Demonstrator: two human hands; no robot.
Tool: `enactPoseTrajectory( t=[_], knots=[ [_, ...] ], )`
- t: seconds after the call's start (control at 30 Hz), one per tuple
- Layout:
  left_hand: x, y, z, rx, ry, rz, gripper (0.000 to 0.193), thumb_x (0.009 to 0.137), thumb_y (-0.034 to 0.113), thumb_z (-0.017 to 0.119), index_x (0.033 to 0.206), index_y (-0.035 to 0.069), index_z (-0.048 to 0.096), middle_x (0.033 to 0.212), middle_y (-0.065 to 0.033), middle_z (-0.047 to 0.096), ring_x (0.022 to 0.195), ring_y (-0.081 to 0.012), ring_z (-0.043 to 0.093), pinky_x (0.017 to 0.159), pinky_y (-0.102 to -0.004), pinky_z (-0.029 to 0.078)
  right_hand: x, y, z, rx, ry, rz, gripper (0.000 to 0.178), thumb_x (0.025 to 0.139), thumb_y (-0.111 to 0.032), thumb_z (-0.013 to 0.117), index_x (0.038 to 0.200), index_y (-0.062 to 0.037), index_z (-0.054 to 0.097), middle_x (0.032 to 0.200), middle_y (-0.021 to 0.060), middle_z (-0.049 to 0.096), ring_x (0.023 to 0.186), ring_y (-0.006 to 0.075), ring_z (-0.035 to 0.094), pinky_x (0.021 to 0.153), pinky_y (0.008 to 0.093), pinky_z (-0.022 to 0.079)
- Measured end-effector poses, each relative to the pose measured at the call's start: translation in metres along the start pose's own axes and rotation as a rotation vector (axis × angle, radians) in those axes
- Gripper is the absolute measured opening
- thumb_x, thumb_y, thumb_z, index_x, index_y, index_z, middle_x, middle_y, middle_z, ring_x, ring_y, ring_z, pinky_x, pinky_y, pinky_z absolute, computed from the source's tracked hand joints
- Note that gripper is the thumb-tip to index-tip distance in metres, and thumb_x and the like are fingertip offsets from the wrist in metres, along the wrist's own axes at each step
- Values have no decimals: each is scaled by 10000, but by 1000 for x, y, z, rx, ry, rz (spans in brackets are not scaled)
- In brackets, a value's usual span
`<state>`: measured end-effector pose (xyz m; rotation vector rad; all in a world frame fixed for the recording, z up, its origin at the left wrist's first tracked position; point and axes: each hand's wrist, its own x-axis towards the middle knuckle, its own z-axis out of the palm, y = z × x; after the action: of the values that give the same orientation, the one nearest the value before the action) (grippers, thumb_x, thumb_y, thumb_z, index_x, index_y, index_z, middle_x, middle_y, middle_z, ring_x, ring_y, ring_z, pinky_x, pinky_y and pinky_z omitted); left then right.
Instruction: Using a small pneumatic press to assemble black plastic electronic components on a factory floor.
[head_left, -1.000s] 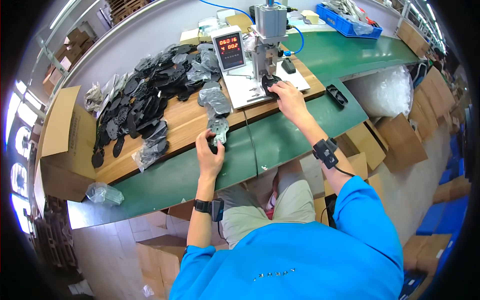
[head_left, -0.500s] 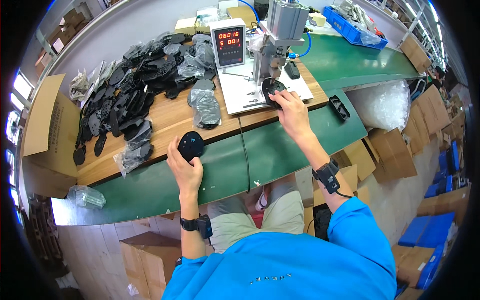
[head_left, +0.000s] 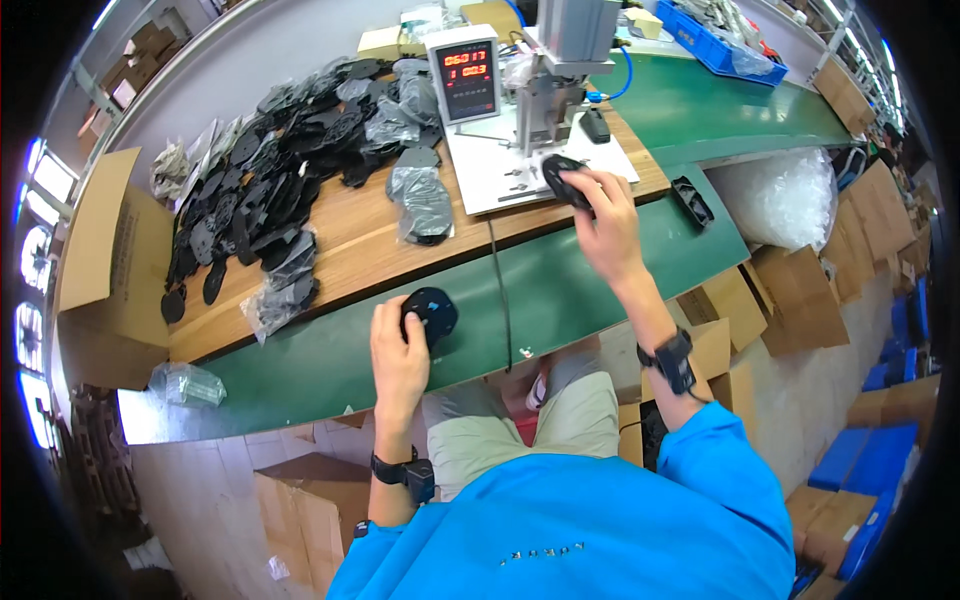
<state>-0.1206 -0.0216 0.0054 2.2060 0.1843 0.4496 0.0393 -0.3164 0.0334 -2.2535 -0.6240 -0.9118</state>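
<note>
My left hand (head_left: 398, 352) grips a flat, rounded black plate (head_left: 432, 314) over the green bench, its thumb lying on the plate's face. Farther right, my right hand (head_left: 607, 217) pinches a second black part (head_left: 566, 180), which is tilted in front of the press. The fingers partly cover that part. Behind it stands the metal press (head_left: 548, 105) on a white base plate (head_left: 480, 180). A white counter box (head_left: 467, 80) with a lit red display is next to the press. Small loose metal pieces lie on the base plate.
A large heap of black plates (head_left: 260, 190), some bagged, covers the wooden board's left side. A bagged stack (head_left: 420, 195) lies near the base plate. A cardboard box (head_left: 120, 270) stands at left. One black holder (head_left: 692, 203) sits at right. A cable (head_left: 499, 290) crosses the bench edge.
My right hand has drawn its black part out from under the press, toward me and right. My left hand has shifted right with its plate. The counter's display has changed.
</note>
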Motion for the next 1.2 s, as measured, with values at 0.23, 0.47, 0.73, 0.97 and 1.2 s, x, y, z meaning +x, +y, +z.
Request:
enactPoseTrajectory(
  t=[0.23, 0.47, 0.73, 0.97, 1.2],
  knots=[
    [-15, -10, 22, -529, -79, -175, 189, 1082, 97, 598, 1218, -28, 637, 1037, -118, 705, 898, -175, 670, 812, -332, 543, -116, -43, -16, -60, -352, 12, 509, 790, -133, 687, 1297, -99, 708, 1317, 145, 642, 1275, 383, 540, 1139, 542, 396],
    [-20, 31, 43, -482, -198, -39, 233, 1078, 48, 602, 1282, -53, 651, 1045, -142, 790, 970, -139, 747, 882, -304, 573, -71, -91, -11, 562, -279, 396, 373, 943, -237, 796, 1270, -73, 719, 1218, 110, 668, 1105, 256, 623, 953, 379, 485],
    [-26, 43, 41, -474, -241, 49, 254, 1063, 42, 631, 1297, -50, 666, 1030, -160, 805, 993, -157, 772, 878, -314, 586, -66, -84, 5, 1231, -493, 697, 194, 995, -111, 783, 1147, 10, 769, 1022, 27, 781, 955, 85, 692, 903, 274, 566],
    [-30, 31, 43, -660, -228, -97, 246, 1082, 75, 630, 1290, -51, 669, 1009, -103, 812, 894, -56, 692, 792, -255, 566, -66, -74, 18, 1128, -491, 711, 174, 989, -48, 772, 1147, 15, 730, 1101, 75, 798, 1007, 127, 744, 899, 273, 595],
    [-19, 20, 35, -634, -209, -157, 226, 1097, 79, 617, 1273, -56, 661, 997, -79, 807, 878, -66, 696, 796, -228, 559, -38, -91, 28, 744, -422, 361, 195, 956, -62, 789, 1110, 4, 689, 943, 157, 796, 888, 196, 795, 797, 311, 620]
  ],
)
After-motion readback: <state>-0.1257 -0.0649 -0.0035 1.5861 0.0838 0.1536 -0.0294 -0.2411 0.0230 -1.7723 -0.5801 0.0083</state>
